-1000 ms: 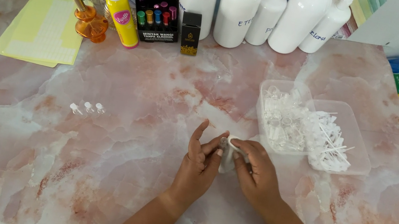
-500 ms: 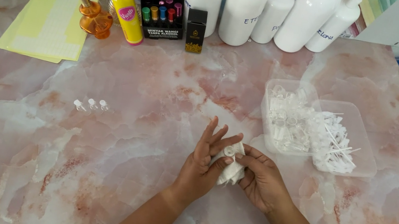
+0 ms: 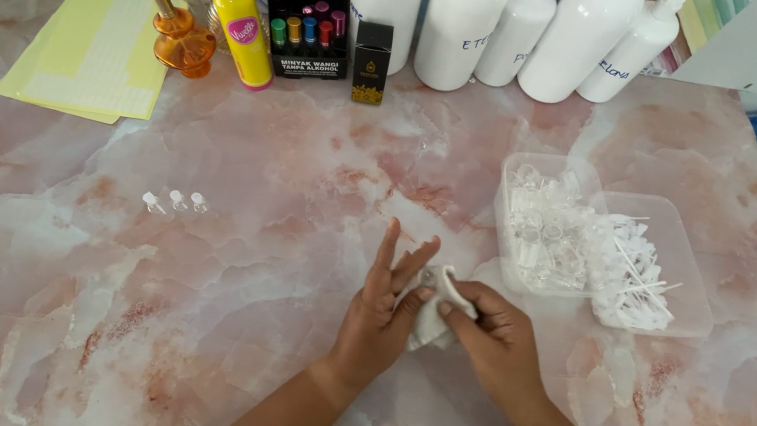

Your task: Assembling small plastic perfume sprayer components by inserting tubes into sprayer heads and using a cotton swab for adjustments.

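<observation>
- The white cloth [image 3: 430, 321] is bunched between my hands just above the pink marble worktop [image 3: 180, 313], near its front middle; its long axis runs from upper left to lower right, though its folds hide any clear end
- A tiny clear vial [image 3: 430, 276] peeks out at the cloth's top; which way it points I cannot tell
- My right hand [image 3: 498, 339] has its grip pinched on the cloth; my left hand [image 3: 380, 310] presses against it with fingers spread and pointing up
- Two clear tubs [image 3: 596, 243] of small white parts sit to the right; three small clear caps [image 3: 173, 202] lie well apart to the left
</observation>
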